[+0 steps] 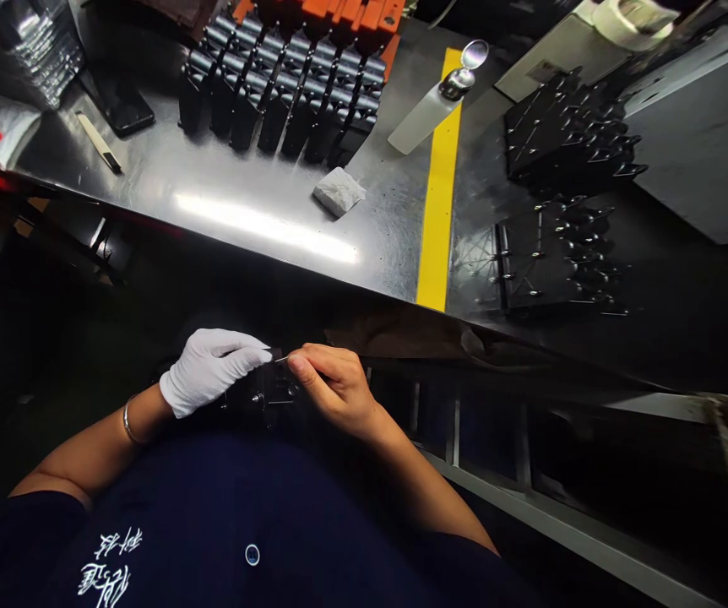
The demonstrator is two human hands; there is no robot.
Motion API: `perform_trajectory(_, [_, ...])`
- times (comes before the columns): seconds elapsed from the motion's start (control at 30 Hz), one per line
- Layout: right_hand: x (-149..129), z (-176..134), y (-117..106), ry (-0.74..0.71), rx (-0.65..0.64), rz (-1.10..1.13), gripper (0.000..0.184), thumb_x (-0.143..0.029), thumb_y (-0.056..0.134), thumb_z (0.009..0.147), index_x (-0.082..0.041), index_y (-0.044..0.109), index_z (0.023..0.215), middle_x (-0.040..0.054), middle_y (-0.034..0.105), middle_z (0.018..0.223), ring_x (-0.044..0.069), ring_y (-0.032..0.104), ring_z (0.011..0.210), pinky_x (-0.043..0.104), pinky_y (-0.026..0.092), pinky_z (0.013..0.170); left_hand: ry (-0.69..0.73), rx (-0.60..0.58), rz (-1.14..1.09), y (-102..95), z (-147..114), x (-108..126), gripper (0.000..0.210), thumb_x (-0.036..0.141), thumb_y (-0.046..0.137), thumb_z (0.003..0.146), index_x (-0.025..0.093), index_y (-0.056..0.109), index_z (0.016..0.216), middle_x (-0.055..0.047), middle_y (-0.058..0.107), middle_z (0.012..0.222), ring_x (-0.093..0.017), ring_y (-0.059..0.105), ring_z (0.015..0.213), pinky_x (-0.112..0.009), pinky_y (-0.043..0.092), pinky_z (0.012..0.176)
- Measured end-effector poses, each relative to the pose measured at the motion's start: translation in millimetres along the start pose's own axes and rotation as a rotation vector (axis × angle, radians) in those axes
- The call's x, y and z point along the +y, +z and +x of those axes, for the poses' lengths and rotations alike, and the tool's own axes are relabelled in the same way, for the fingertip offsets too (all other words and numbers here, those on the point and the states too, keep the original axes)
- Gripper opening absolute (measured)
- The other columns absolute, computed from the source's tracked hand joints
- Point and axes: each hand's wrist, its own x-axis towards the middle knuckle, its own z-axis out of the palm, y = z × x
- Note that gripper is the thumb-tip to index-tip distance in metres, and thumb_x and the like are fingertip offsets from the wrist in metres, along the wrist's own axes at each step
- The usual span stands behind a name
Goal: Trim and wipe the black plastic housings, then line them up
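My left hand point(209, 365), in a white glove, is closed, thumb against fingers, at the top edge of a dark part with shiny metal pins point(267, 393). Most of that part is lost against the dark background. Bare and just to the right, my right hand point(337, 384) pinches a thin metal pin point(281, 359) between thumb and forefinger. The pin's tip points at the left fingertips. Both hands are in front of my body, below the bench's near edge.
On the metal bench point(212, 181) stand rows of black parts point(281, 93), a folded white wipe point(339, 192), a bottle point(424, 118) and a cutter-like tool point(98, 142). Right of the yellow strip point(440, 186) are black assemblies point(535, 253). A metal frame point(516, 498) lies low right.
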Motion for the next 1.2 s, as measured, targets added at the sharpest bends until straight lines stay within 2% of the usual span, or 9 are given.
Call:
perform_trajectory(0.23, [4,-3,-5,-0.05,-0.046,-0.01,0.029,-0.019,0.046,0.094,-0.017,0.054,0.067,-0.0015,0.048,0.054,0.008,0.043,0.049,0.022,0.036,0.05,-0.09,0.033,-0.077,7.0,-2,-1,0.027,0.041,0.071,0.075,0.015,0.076,0.072,-0.007,0.076,0.073,-0.018,0.07,0.067,-0.025,0.055,0.061])
perform_trajectory(0.4, [4,-4,-7,-0.064,-0.057,-0.026,0.028,-0.019,0.045,0.094,-0.016,0.055,0.068,-0.0015,0.048,0.054,0.008,0.043,0.049,0.023,0.036,0.05,-0.1,0.072,-0.095,11.0,-4,-3,0.025,0.039,0.072,0.075,0.015,0.075,0.07,-0.006,0.075,0.069,-0.017,0.069,0.064,-0.024,0.054,0.058])
perform_trajectory(0.63, [4,-4,-6,-0.118,-0.071,0.036,0.024,-0.017,0.045,0.094,-0.017,0.055,0.071,-0.0028,0.045,0.053,0.008,0.04,0.049,0.024,0.033,0.049,-0.131,0.084,-0.116,10.0,-3,-3,0.032,0.046,0.073,0.072,0.015,0.075,0.071,-0.006,0.075,0.07,-0.018,0.069,0.066,-0.025,0.055,0.061])
perform_trajectory(0.8, [4,-4,-13,-0.047,-0.247,0.309,0.038,-0.026,0.041,0.096,-0.018,0.046,0.059,-0.0029,0.04,0.051,0.008,0.037,0.047,0.024,0.031,0.046,-0.062,0.007,-0.072,8.6,-3,3,0.03,0.044,0.071,0.075,0.015,0.074,0.068,-0.006,0.074,0.067,-0.017,0.068,0.061,-0.024,0.054,0.058])
perform_trajectory(0.83, [4,-4,-14,-0.036,-0.237,0.359,0.04,-0.03,0.04,0.097,-0.018,0.048,0.06,-0.0025,0.041,0.051,0.008,0.039,0.046,0.024,0.032,0.046,-0.034,0.009,-0.063,8.1,-3,4,0.03,0.044,0.071,0.075,0.015,0.074,0.068,-0.006,0.074,0.067,-0.016,0.067,0.061,-0.025,0.054,0.058])
perform_trajectory(0.9, [3,-5,-14,-0.026,-0.139,0.351,0.037,-0.032,0.039,0.097,-0.017,0.055,0.067,-0.0013,0.046,0.053,0.009,0.042,0.047,0.024,0.035,0.046,0.008,0.038,-0.053,6.5,-2,3,0.03,0.045,0.071,0.075,0.016,0.074,0.068,-0.006,0.074,0.068,-0.016,0.067,0.061,-0.024,0.054,0.059])
perform_trajectory(1.0, [1,-6,-10,-0.056,-0.014,0.158,0.028,-0.024,0.043,0.095,-0.016,0.06,0.074,0.0,0.053,0.057,0.009,0.047,0.049,0.023,0.037,0.047,0.016,0.086,-0.056,4.2,-1,0,0.03,0.045,0.07,0.076,0.016,0.074,0.069,-0.005,0.074,0.068,-0.016,0.067,0.062,-0.024,0.054,0.059])
perform_trajectory(1.2, [-1,-4,-6,-0.137,0.011,-0.034,0.024,-0.018,0.044,0.093,-0.017,0.06,0.075,-0.0008,0.052,0.055,0.009,0.046,0.047,0.022,0.037,0.047,-0.014,0.1,-0.054,4.5,-1,-3,0.031,0.046,0.07,0.076,0.015,0.075,0.07,-0.005,0.074,0.068,-0.016,0.067,0.062,-0.025,0.054,0.059])
